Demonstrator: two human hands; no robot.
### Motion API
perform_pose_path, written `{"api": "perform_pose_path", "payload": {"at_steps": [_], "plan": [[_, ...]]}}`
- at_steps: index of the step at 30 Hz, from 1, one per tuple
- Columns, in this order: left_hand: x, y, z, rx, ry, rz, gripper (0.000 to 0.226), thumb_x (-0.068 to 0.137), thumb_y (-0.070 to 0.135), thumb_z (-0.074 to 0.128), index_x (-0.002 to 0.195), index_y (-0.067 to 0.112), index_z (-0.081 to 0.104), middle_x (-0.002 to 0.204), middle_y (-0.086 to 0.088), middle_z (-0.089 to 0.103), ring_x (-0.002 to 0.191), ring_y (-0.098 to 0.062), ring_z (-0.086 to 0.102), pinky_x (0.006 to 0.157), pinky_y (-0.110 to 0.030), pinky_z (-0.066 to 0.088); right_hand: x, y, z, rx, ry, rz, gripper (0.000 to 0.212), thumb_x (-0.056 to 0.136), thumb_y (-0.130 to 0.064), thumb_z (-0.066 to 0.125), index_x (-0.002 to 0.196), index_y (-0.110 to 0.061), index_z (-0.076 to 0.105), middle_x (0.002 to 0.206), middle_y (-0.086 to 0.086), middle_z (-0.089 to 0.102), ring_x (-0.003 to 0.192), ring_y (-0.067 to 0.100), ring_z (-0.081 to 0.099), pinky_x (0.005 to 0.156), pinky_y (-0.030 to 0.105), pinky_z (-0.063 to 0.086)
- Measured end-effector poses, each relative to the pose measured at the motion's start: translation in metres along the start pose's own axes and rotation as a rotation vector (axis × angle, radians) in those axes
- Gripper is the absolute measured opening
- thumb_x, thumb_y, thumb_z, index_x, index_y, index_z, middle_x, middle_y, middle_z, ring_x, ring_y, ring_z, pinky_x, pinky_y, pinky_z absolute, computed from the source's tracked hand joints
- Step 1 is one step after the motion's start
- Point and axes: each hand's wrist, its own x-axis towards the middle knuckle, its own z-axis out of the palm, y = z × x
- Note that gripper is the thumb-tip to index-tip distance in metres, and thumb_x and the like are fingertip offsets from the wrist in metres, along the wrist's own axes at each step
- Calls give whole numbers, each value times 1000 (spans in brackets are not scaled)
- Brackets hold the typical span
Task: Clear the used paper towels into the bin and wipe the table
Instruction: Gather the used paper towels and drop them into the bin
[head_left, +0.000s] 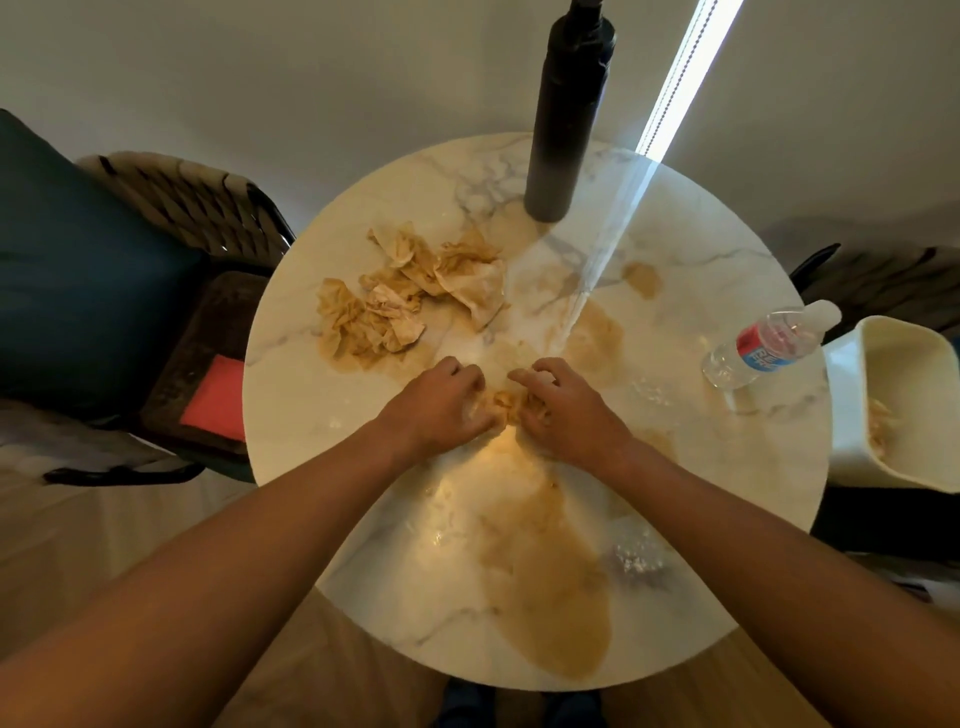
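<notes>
The soaked brown paper towel wad (506, 405) lies near the middle of the round marble table (291, 395), squeezed between my two hands, with no clear long axis left to it. My left hand (441, 410) curls round its left side and my right hand (563, 408) round its right, fingers bent and digging into the wet paper, so both are equally near. The bin (852, 415) stands off the table's right edge, nearer my right hand, I judge. More crumpled stained towels (410, 293) lie beyond my left hand. A brown spill (550, 587) spreads toward me; a plastic water bottle (763, 348) lies on its side near the bin.
</notes>
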Motion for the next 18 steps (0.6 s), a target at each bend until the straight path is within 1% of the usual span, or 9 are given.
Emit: {"api": "perform_pose_path", "payload": {"at_steps": [2,3,5,7,8,12,18], "plan": [[1,-1,5,41,-46,40,53,81,56,71,120,22,58,111,-1,52,95,-20,57,80,-38,52,3,1,3,-44,-38,-11,48,88,-19,71,135,-21,61,135,12,50,111,32,56,87,39,51],[1,-3,7,63,-55,57,50,82,52,71,119,21,58,110,-3,51,93,-21,57,78,-39,53,4,1,4,-60,-51,-19,46,88,-18,71,133,-21,63,136,13,51,111,35,55,87,41,50],[2,-4,11,109,-46,95,34,88,39,68,114,19,61,108,-5,50,90,-25,56,75,-42,53,7,1,6,-80,-52,-39,37,88,-14,70,125,-17,68,130,14,55,105,39,56,87,42,48],[3,-5,13,120,-8,123,17,91,27,64,104,16,64,104,-6,51,86,-26,56,72,-43,53,8,1,6,-99,-46,-48,30,88,-12,69,118,-12,70,122,13,59,99,39,57,86,41,47],[3,-5,12,114,7,124,13,92,24,62,101,15,65,102,-6,51,84,-25,55,71,-42,52,8,1,6,-101,-39,-52,28,88,-12,69,116,-12,70,118,11,60,97,38,57,85,40,47],[3,-6,7,86,32,106,9,90,19,59,95,12,61,94,-6,53,80,-25,54,65,-35,47,2,0,3,-71,2,-28,22,86,-10,68,109,-11,68,109,7,63,93,32,57,78,39,50],[-3,-3,-15,74,20,25,9,87,17,59,85,13,51,83,-5,55,76,-23,51,63,-38,43,-9,0,-14,-41,41,23,17,87,-11,64,103,-12,64,102,3,61,91,28,57,75,37,51]]}}
